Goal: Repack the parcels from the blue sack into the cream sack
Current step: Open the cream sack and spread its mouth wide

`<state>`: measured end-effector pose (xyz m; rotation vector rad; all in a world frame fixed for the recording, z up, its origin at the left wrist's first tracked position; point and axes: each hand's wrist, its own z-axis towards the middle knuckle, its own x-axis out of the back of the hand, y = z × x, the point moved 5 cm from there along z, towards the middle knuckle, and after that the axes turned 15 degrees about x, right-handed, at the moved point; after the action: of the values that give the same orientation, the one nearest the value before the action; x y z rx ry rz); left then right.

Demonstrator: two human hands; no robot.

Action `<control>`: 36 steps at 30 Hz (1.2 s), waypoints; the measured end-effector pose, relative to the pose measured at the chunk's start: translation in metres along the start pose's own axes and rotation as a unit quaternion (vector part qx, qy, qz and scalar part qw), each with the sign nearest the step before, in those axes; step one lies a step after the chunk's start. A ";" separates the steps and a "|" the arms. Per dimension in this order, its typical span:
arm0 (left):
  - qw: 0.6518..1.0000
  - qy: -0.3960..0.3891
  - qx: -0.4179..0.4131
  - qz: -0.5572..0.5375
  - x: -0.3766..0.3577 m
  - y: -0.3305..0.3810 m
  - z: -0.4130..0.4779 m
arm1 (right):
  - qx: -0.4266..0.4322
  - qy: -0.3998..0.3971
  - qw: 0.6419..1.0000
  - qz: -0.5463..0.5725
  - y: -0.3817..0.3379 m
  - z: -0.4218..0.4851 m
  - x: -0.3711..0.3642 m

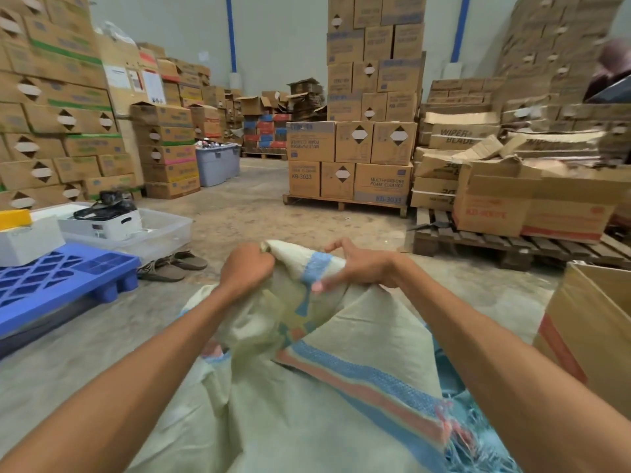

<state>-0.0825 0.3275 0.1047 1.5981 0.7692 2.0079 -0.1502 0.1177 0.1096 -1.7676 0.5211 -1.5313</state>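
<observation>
Left hand (246, 269) clenches the bunched top of the cream sack (307, 404), while the right hand (358, 268), blurred, holds its striped fabric between thumb and spread fingers. The sack lies slack on the near floor between both forearms. Repacking looks barely begun, if at all: no parcel shows in the open. A pinkish patch (211, 349) at the sack's left fold is too unclear to name. Blue cloth (447, 373) at near right, perhaps the blue sack, is mostly hidden behind the right arm.
</observation>
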 end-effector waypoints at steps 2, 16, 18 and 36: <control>0.996 0.003 0.060 -0.059 0.014 0.005 0.011 | 0.009 0.052 0.977 -0.205 0.016 0.008 0.002; 0.988 0.104 0.104 -0.039 0.045 0.003 0.026 | -0.109 0.182 0.863 0.458 0.042 0.008 0.006; 0.991 0.109 0.071 0.018 0.050 -0.002 0.027 | -0.124 0.113 0.872 0.460 0.044 0.001 0.001; 0.984 0.079 0.158 -0.019 0.068 -0.056 0.037 | -0.185 0.286 0.894 -0.290 0.057 -0.003 0.025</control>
<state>-0.0612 0.4192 0.1223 1.5861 1.2205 2.0836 -0.1388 0.0620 0.0847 -1.8295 0.6286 -2.5552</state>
